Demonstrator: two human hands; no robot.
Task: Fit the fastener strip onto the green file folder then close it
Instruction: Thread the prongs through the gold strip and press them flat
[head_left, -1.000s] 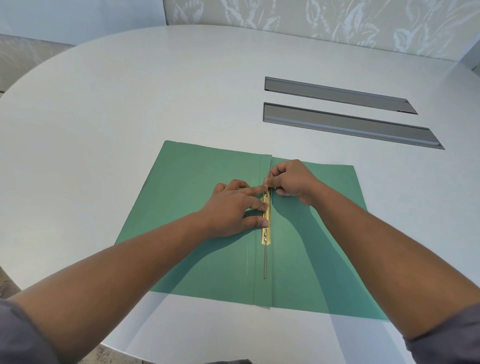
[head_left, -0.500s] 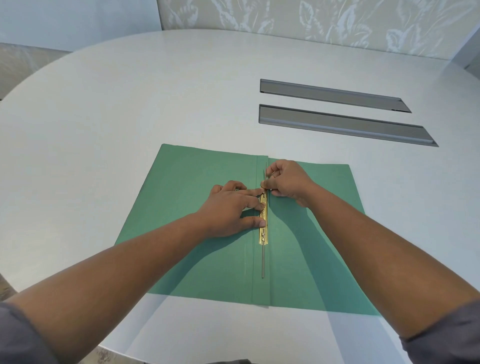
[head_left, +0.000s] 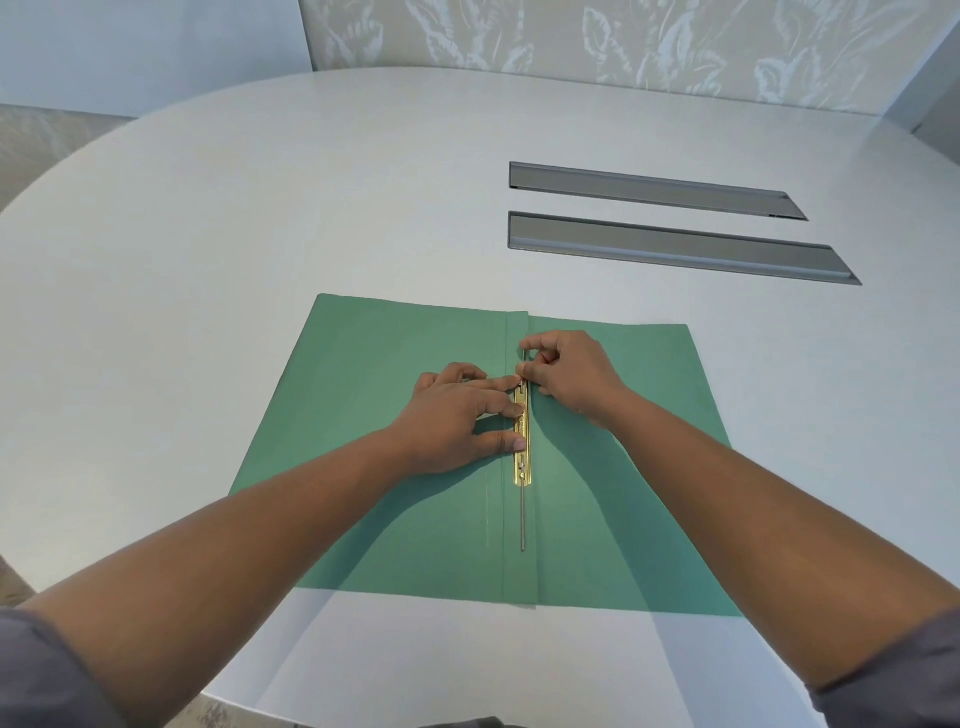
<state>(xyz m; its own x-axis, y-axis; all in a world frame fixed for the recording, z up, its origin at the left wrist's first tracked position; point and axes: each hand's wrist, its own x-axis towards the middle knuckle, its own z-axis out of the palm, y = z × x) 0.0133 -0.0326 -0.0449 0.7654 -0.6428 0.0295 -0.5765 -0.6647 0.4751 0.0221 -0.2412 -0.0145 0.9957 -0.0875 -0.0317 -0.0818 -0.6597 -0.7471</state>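
Observation:
The green file folder lies open and flat on the white table. A gold fastener strip runs along its centre fold, with a thin metal prong sticking out below it toward me. My left hand presses flat on the strip from the left, fingertips on the metal. My right hand pinches the strip's far end between thumb and fingers. The strip's top end is hidden under my fingers.
Two long grey recessed slots sit in the table beyond the folder, to the right. The table's rounded edge curves at the left and near me. A patterned wall stands behind.
Both hands stay on the strip at the fold. My right fingers have shifted slightly at its far end. The view has tilted a little.

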